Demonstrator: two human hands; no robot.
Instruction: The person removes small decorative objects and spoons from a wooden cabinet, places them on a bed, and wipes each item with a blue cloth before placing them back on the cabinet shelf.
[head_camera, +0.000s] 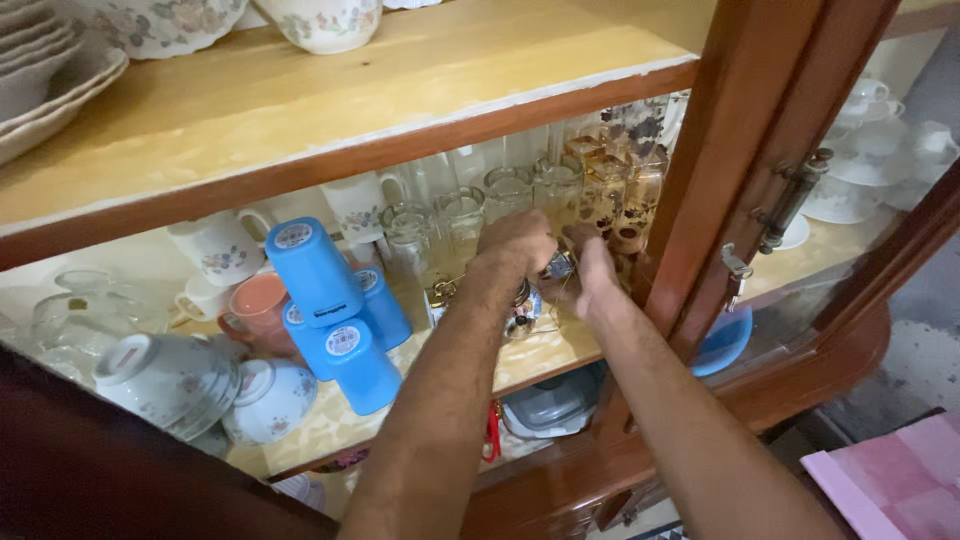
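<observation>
On the cupboard's middle shelf (560, 350), left hand (517, 240) and right hand (590, 275) both grip a small glass (556, 266).

Round white labels with printed marks sit on the upturned bases of the blue plastic cups (335, 310) stacked at the middle shelf's left. One such label (293, 235) tops the tallest cup, another (342, 340) faces out lower down. One cup's side carries a small dark printed strip.

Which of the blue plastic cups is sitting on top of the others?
The big blue cup at the back, upside down with a round sticker on its base. It rests on the lower blue cups, which stand on the shelf.
</observation>
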